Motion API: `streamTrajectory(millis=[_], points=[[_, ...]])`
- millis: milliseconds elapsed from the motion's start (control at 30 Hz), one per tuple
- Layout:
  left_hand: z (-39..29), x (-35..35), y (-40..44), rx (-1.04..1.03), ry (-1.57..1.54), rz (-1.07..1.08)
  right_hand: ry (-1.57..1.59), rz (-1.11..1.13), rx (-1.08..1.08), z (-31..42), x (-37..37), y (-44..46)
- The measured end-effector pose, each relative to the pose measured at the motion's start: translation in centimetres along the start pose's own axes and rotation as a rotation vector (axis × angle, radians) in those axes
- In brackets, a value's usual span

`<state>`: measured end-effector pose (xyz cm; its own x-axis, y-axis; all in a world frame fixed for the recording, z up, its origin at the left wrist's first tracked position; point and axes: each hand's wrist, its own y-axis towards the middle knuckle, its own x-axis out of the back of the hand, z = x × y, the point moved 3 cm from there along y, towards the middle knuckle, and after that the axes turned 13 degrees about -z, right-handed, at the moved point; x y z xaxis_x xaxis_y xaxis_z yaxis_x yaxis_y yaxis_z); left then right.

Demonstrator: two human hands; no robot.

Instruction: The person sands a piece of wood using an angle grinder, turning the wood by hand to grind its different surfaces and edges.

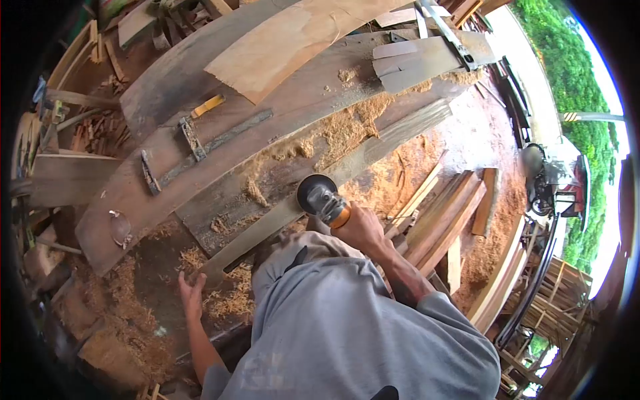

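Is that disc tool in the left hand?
No, the right hand holds the tool; the left hand is by the end of the long board.

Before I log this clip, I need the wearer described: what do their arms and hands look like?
The bare left hand and bare right hand wear no gloves. Loose grey fabric sleeves leave the forearms uncovered; no watch is visible.

The right hand (pixel 361 231) is hiding the rear of the power tool (pixel 327 204), whose disc (pixel 307 187) is covering part of the long board (pixel 265 225). Print (pixel 267 371) on the shirt (pixel 360 320) is looking too blurred to read. The dark border (pixel 8 80) is cutting off timber (pixel 28 157) at far left.
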<state>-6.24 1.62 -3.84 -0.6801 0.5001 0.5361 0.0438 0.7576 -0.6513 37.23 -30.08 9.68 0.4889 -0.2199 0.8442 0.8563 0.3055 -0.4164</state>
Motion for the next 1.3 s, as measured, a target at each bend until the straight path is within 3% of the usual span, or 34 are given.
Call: streamTrajectory(millis=[100, 333, 400, 500, 533, 600, 667, 733, 800, 867, 933, 1000, 1200, 1267, 1300], points=[[-3.3, -2.3, -3.1, -0.140, 0.043, -0.034, -0.045, 0.006, -0.056, -1.8, 0.5, 1.6], [-0.2, -3.4, -1.3, -0.103, -0.130, -0.095, -0.029, -0.281, -0.108, -9.4, 6.6, 9.2], [-0.7, -3.5, -1.4, -0.092, -0.202, -0.089, 0.037, -0.255, -0.297, -9.7, 9.3, 10.6], [-1.8, -3.5, -1.8, -0.067, -0.082, -0.139, 0.117, -0.295, -0.250, -14.9, 7.4, 14.1], [-1.5, -3.6, -1.5, -0.071, -0.078, -0.138, 0.221, -0.284, -0.149, -14.1, 6.5, 13.8], [-0.3, -3.4, -0.7, -0.071, -0.040, -0.189, -0.010, -0.246, -0.048, -10.7, 4.7, 11.9], [-0.4, -3.4, -0.8, -0.062, -0.044, -0.176, 0.104, -0.233, -0.047, -7.5, 1.9, 9.2], [-0.4, -3.1, -0.7, -0.066, -0.035, -0.146, 0.129, -0.033, -0.076, -2.9, 0.3, 5.7], [-0.3, -3.2, -0.5, -0.023, -0.095, -0.091, 0.033, 0.123, 0.029, 0.5, -1.7, 3.4], [-2.0, -3.5, -1.8, -0.019, -0.007, -0.134, 0.008, 0.021, 0.191, 1.5, -4.6, 1.5], [-2.4, -3.1, -1.9, 0.000, 0.071, -0.197, -0.066, 0.120, 0.222, 1.8, -4.0, 1.6], [-1.5, -3.2, -1.5, 0.028, -0.021, -0.157, -0.015, 0.234, -0.005, 1.3, 0.2, 2.4], [2.8, -3.1, 1.2, -0.082, -0.110, -0.173, -0.073, -0.174, -0.004, -9.4, 6.4, 10.6], [-1.3, -3.4, -4.0, -0.071, -0.142, -0.237, -0.083, -0.213, -0.145, -12.2, 9.0, 13.1], [-1.8, -3.9, -3.6, -0.108, -0.125, -0.288, -0.345, -0.244, 0.235, -15.5, 8.6, 15.8]])
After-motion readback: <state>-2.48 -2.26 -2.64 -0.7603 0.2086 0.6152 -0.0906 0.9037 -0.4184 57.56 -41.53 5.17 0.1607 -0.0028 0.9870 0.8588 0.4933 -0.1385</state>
